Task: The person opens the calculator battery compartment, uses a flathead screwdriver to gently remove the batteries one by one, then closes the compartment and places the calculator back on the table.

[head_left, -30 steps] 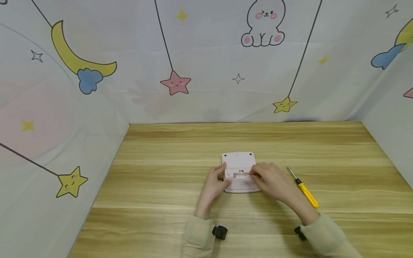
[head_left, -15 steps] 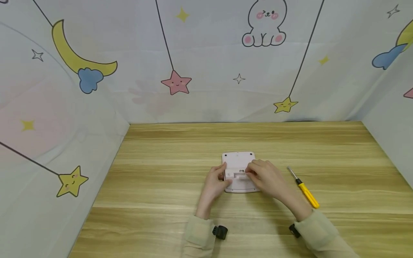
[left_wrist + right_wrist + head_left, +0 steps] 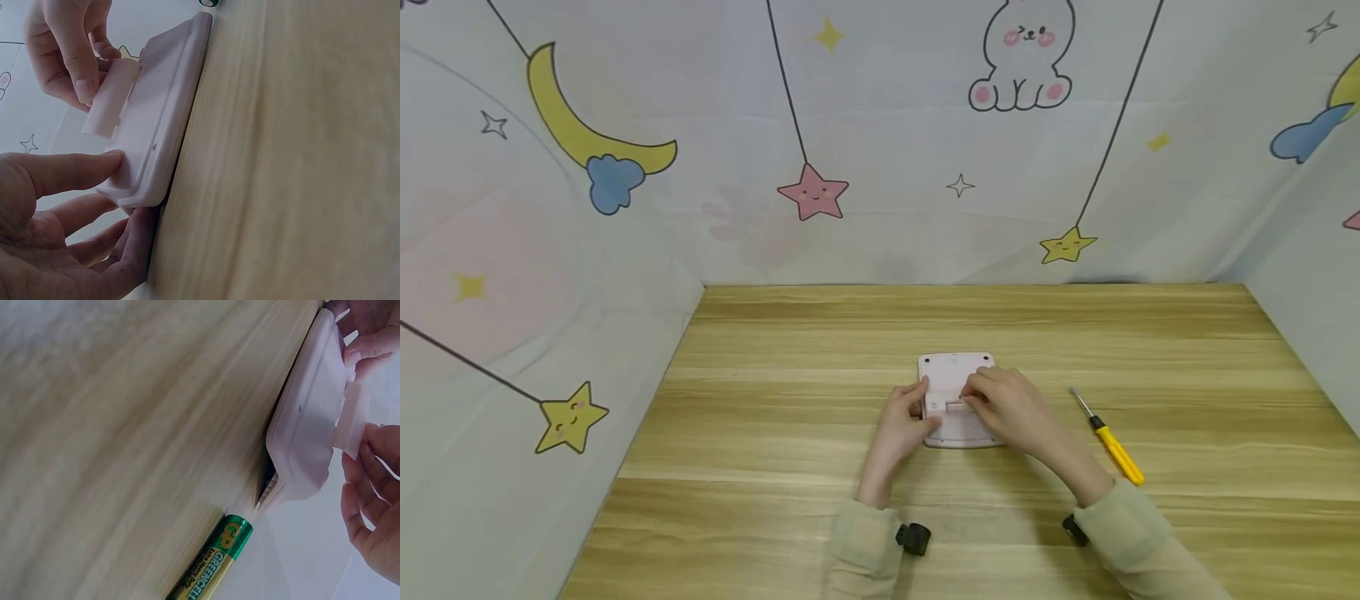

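Observation:
A pale pink calculator-like device point(image 3: 953, 372) lies back side up on the table, its battery slot partly in sight. At its left edge my left hand point(image 3: 904, 421) grips it, thumb on top and fingers along the side. My right hand point(image 3: 1011, 408) pinches a small pink battery cover point(image 3: 114, 97), which stands tilted up at the slot in both wrist views. Whether the cover's edge sits in the slot, I cannot tell. A green and gold AA-type battery point(image 3: 212, 559) lies on the table near the device in the right wrist view; the head view does not show it.
To the right of my right hand lies a screwdriver point(image 3: 1108, 437) with a yellow handle. The wood-grain table point(image 3: 790, 375) meets a patterned cloth point(image 3: 880, 125) behind and at both sides. Each wrist wears a small black camera point(image 3: 915, 538).
My right hand has moved left along the slot with the cover, hiding more of the opening. My left hand and the device stay put, and the head view shifts slightly.

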Action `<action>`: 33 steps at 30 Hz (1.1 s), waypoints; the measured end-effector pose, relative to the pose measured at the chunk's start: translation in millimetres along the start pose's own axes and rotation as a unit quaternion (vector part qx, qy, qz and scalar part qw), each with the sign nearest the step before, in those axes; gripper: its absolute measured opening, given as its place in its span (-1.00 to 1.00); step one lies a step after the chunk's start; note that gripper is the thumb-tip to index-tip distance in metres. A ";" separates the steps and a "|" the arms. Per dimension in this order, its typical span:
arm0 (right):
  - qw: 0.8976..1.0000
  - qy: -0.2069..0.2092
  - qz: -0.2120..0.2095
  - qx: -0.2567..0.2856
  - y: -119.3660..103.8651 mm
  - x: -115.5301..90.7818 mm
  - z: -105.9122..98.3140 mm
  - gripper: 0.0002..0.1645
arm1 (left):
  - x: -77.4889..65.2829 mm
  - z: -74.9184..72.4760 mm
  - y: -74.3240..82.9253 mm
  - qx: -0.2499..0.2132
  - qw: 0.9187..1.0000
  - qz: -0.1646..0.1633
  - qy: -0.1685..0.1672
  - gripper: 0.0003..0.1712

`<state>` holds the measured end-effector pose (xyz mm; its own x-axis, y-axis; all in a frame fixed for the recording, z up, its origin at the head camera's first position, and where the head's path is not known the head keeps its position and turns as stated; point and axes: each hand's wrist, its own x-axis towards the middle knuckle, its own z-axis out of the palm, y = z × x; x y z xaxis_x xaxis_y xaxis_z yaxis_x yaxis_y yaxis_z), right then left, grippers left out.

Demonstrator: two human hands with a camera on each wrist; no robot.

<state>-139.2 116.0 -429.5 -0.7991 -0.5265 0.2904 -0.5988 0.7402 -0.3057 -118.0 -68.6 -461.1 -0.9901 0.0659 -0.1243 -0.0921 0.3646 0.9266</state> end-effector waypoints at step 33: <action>1.000 0.018 -0.007 -0.020 2.5 1.9 7.4 -0.96 | 0.1 0.9 0.7 0.003 1.000 -0.001 0.006 -0.25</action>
<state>-142.6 113.8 -436.4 -0.7874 -0.5223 0.3274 -0.6070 0.7494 -0.2643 -118.1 -67.5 -460.8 -0.9911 0.0530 -0.1222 -0.0940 0.3712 0.9238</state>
